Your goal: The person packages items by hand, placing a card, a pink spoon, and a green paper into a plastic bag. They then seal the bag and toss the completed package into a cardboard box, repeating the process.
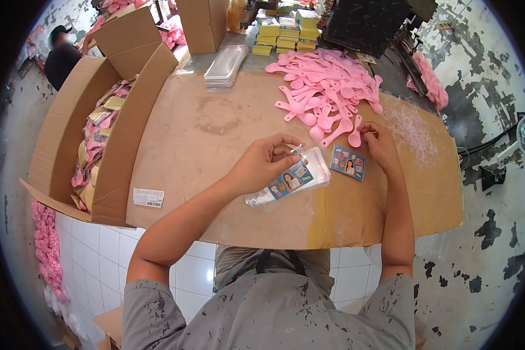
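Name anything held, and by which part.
Left hand: clear bag with card, by the upper edge. Right hand: at a pink spoon; whether gripped, unclear.

cardboard-covered table [181, 131]: pink spoons [326, 81] (heaped), blue card [348, 163], clear sleeves [319, 169], white label [148, 198].

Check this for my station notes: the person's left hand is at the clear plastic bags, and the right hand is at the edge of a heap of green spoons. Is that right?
Not quite: the spoons are pink, not green, as the head view shows. The left hand is at the clear plastic bags, and the right hand is at the heap's edge.
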A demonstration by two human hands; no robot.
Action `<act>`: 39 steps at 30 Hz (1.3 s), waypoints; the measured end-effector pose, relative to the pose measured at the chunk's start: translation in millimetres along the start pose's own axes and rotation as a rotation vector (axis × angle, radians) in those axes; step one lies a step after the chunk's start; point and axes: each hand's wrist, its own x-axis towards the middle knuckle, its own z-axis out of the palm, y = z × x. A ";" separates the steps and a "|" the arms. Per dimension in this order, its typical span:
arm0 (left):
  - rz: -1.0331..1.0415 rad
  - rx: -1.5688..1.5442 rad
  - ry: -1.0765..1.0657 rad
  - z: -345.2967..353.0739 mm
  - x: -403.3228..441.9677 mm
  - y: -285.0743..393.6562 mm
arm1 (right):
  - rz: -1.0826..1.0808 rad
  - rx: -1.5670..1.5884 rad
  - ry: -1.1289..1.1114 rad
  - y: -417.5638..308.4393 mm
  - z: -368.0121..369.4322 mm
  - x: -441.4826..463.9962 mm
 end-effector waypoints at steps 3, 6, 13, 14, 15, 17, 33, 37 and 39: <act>0.006 0.008 -0.017 1.5 -0.7 2.6 | 0.005 -0.123 0.031 -11.0 8.4 1.2; -0.013 -0.073 -0.035 4.2 -1.5 6.4 | -0.022 -0.168 0.032 -10.8 10.0 2.8; 0.016 -0.097 -0.024 3.7 -4.4 12.5 | 0.012 0.180 -0.002 -11.6 -6.4 1.1; 0.026 -0.104 -0.022 4.1 -4.3 12.6 | -0.040 0.226 0.004 -14.3 -8.8 -0.1; 0.033 -0.113 -0.020 5.1 -4.7 12.0 | -0.077 0.323 -0.032 -30.0 -8.5 -6.3; 0.050 -0.142 -0.025 7.3 -5.2 10.5 | -0.147 0.518 -0.102 -82.0 1.7 -27.7; -0.003 -0.096 0.017 8.9 -6.9 12.4 | -0.366 0.681 -0.071 -128.5 61.7 -69.0; -0.008 -0.125 -0.031 4.2 -7.2 15.5 | -0.544 0.487 -0.232 -114.5 56.5 -65.7; -0.061 -0.113 -0.062 2.8 -9.1 22.9 | -0.553 0.481 -0.339 -110.3 43.7 -58.3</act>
